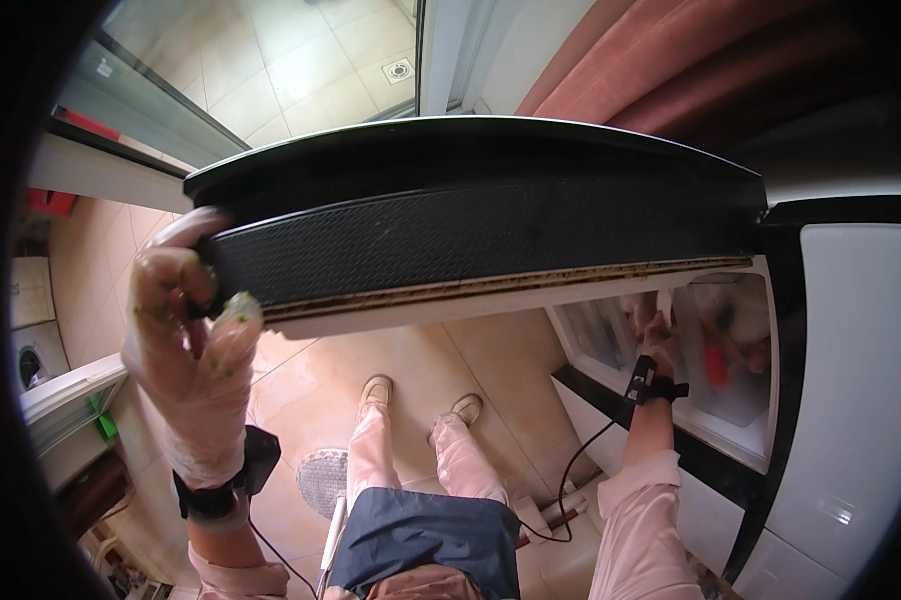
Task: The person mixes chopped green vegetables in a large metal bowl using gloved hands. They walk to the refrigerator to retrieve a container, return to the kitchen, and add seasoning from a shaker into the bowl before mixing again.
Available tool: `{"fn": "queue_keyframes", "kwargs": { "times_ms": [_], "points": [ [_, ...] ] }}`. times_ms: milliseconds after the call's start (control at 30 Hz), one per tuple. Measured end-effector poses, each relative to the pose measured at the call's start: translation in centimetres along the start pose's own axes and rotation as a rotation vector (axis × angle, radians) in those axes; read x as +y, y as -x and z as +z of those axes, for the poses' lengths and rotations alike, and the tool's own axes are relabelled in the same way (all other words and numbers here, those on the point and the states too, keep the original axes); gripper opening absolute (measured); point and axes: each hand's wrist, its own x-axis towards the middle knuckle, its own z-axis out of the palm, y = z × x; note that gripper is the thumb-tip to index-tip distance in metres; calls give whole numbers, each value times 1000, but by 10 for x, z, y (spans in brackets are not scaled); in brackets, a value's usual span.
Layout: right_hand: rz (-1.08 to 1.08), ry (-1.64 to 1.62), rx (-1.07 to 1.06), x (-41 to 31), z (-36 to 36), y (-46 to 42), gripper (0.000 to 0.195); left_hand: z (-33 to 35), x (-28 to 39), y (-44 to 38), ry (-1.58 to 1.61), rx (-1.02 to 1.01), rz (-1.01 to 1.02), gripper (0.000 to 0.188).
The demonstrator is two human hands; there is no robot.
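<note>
My left hand [195,330], in a clear plastic glove with green bits stuck to it, grips the left end of a black refrigerator door [450,232]. The door stands open and a brown-stained seal runs along its inner edge. To the right, my right hand [656,337] reaches into the refrigerator's white-rimmed compartment [771,375]. Its fingers are partly hidden there, and whether they hold anything does not show. Beside that hand is a translucent drawer or bin [720,405] with blurred red and pale contents.
A glossy white panel [863,360] stands right of the compartment. Past the door are a glass sliding door [195,90] and a red curtain [645,60]. A round grey mat [323,480] lies on the tiled floor by my feet. Thin cables hang from both wrists.
</note>
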Motion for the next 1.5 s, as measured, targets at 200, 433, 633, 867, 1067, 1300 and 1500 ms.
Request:
{"fn": "queue_keyframes", "kwargs": {
  "times_ms": [200, 433, 633, 867, 1067, 1300, 1500],
  "points": [
    [-53, 13, -1, 12, -11, -34, 37, -14, -16, 12, 90, -26, 60, 27],
    [-63, 79, 39, 4, -43, -33, 38, -16, -31, 24, -85, -72, 136, 50],
    [-87, 154, 74, 17, -59, -23, 40, -9, -30, 22, -1, -70, 90, 49],
    [-129, 221, 123, 8, -87, -20, 42, 4, -14, 27, -23, -95, 131, 38],
    [42, -74, 251, 19, -52, -1, 53, 16, -1, 24, -59, -136, 76, 51],
    [66, 155, 305, 21, -32, 41, 25, 63, 25, 10, -50, -88, -51, 31],
    [222, 259, 273, 24, -33, 149, 38, 83, 95, 17, -323, -607, -57, 32]
  ]
}}
